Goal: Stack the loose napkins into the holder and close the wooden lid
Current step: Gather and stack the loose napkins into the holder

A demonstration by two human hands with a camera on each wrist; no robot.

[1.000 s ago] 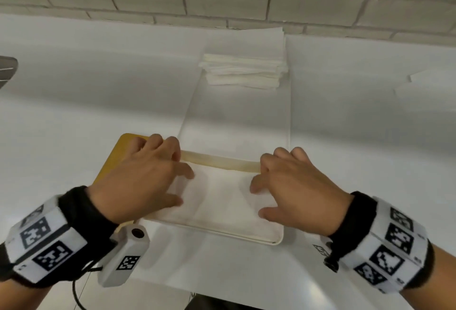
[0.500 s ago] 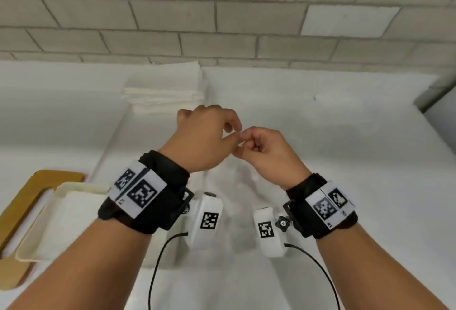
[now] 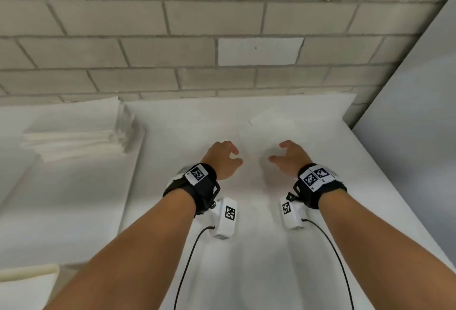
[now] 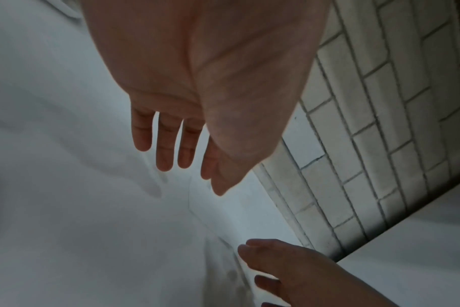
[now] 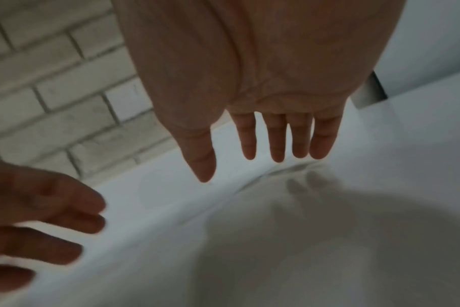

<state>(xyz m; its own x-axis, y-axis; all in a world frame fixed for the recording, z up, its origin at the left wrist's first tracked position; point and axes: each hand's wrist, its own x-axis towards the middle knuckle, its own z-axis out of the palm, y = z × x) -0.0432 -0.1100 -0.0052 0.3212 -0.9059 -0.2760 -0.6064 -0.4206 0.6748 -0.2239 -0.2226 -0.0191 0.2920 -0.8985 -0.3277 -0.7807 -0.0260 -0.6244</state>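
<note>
Napkins (image 3: pixel 74 137) sit in one folded white stack at the far left of the white surface (image 3: pixel 246 272), close to the grey brick wall (image 3: pixel 222 25); the sheets cannot be counted, since their edges blur together. A single loose napkin (image 3: pixel 269 118) lies flat farther right, near the wall, white on white and hard to make out. At the lower left corner the holder (image 3: pixel 29 271) is cut off by the frame edge: only a cream rim shows, and the wooden lid is out of sight.

Two bare forearms reach forward over the surface. The left hand (image 3: pixel 223 159) and the right hand (image 3: pixel 288 156) hover side by side, apart, just short of the loose napkin. Each grip is empty and slack: in the wrist views the left hand (image 4: pixel 210 83) and the right hand (image 5: pixel 250 72) show fingers hanging nearly straight with gaps between them, touching nothing. Both wrist views are dim, and the other hand is blurred in the right one.

Each wrist carries one black band with square black-and-white coded tags, two per band in view, and one white camera block with a single tag of its own, a black cable trailing from each. The tags bear patterns only; the tiny print beside them is unreadable.
</note>
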